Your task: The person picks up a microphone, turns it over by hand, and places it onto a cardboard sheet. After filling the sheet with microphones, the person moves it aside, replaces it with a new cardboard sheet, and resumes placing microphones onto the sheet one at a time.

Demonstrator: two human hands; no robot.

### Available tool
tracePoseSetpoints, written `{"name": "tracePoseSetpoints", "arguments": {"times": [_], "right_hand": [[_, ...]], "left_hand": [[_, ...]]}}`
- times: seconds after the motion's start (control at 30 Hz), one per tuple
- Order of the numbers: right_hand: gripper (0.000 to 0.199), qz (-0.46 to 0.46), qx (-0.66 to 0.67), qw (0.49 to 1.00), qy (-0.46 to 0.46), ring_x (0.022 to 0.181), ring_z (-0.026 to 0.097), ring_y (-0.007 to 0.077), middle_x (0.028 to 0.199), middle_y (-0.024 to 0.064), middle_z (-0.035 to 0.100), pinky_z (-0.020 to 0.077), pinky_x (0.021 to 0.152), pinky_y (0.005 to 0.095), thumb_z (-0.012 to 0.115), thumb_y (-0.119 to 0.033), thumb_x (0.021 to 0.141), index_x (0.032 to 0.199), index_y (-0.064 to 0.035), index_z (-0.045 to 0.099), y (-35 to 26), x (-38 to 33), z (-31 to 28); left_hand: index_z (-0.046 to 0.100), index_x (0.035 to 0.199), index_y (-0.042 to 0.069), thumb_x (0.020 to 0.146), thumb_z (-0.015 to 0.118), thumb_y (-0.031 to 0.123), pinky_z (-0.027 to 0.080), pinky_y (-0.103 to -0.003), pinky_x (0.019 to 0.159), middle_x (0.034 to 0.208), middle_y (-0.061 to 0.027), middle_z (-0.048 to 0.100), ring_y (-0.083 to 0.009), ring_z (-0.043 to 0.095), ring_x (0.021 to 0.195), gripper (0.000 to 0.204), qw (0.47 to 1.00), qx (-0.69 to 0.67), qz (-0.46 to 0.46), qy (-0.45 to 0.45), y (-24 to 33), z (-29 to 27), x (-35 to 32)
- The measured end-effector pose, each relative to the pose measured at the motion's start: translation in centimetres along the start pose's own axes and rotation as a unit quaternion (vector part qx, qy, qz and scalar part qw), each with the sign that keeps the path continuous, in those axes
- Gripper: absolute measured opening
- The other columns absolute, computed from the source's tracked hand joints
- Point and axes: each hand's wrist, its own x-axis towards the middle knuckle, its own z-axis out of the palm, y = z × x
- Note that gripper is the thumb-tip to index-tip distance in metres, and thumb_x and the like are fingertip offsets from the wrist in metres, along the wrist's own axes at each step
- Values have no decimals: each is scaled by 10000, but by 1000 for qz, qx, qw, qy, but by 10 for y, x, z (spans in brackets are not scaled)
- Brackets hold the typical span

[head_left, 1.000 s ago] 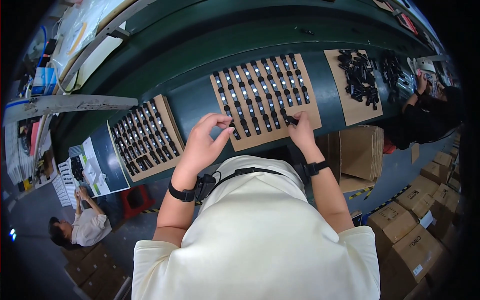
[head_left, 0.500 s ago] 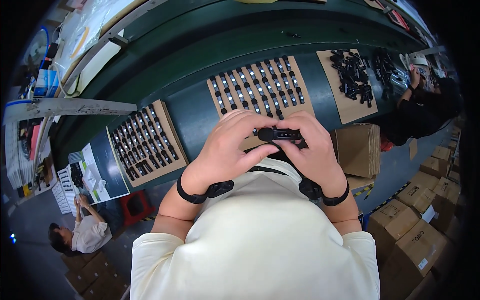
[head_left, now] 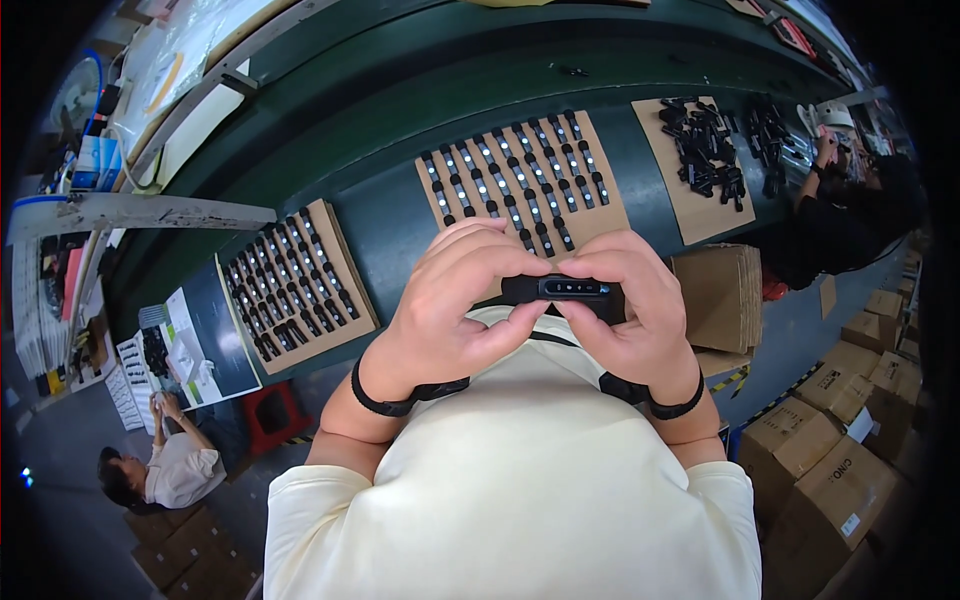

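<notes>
Both hands hold one small black bar-shaped device with a pale strip on its face, raised close to my chest. My left hand grips its left end, my right hand its right end, fingers curled around it. Black bands circle both wrists. Behind the hands, on the dark green bench, a brown cardboard sheet carries several rows of the same black devices.
A second cardboard sheet of devices lies left, a third with a loose heap lies right. A stack of flat cardboard sits by my right elbow. Another person works at far right, one sits lower left. Cartons stand lower right.
My hands left the middle sheet, came together with one device, and drew it closer to my chest.
</notes>
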Motion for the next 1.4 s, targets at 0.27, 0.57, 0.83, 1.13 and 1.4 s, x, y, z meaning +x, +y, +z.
{"name": "tracePoseSetpoints", "arguments": {"times": [0.27,0.57,0.83,1.13,1.4], "right_hand": [[358,-28,-7,999,26,759,617,204,905,117,623,498,584,266,746,67,686,1017,-18,640,-3,2,2],[363,-32,10,999,38,768,607,187,944,112,616,494,610,263,737,91,697,1025,-29,636,3,2,3],[373,20,44,998,47,744,582,171,936,105,602,482,616,252,734,91,703,1043,-25,631,4,-1,3],[382,23,-10,1000,-7,837,585,203,945,124,611,467,721,282,739,71,701,1061,26,620,-2,1,-3],[323,-1,1,999,34,763,595,212,880,129,635,469,653,282,739,58,716,1020,29,636,-3,-3,-1]], "left_hand": [[642,982,-6,713,747,43,435,-486,976,913,-98,671,-246,629,843,293,1000,5,25,-7,-2,-2,0],[632,981,-13,788,770,196,423,-479,985,914,-106,671,-228,622,858,317,997,-46,-55,-24,-9,-7,-6],[628,964,-7,816,749,161,422,-487,983,928,-107,666,-225,619,869,254,998,-55,-28,14,-13,-2,-7],[652,954,24,759,765,81,448,-462,953,845,-85,660,-258,636,819,232,999,-32,2,43,-13,-1,-4],[640,990,18,756,770,122,427,-478,973,889,-94,662,-254,631,850,287,999,-37,-4,24,-6,-3,-2]]}}
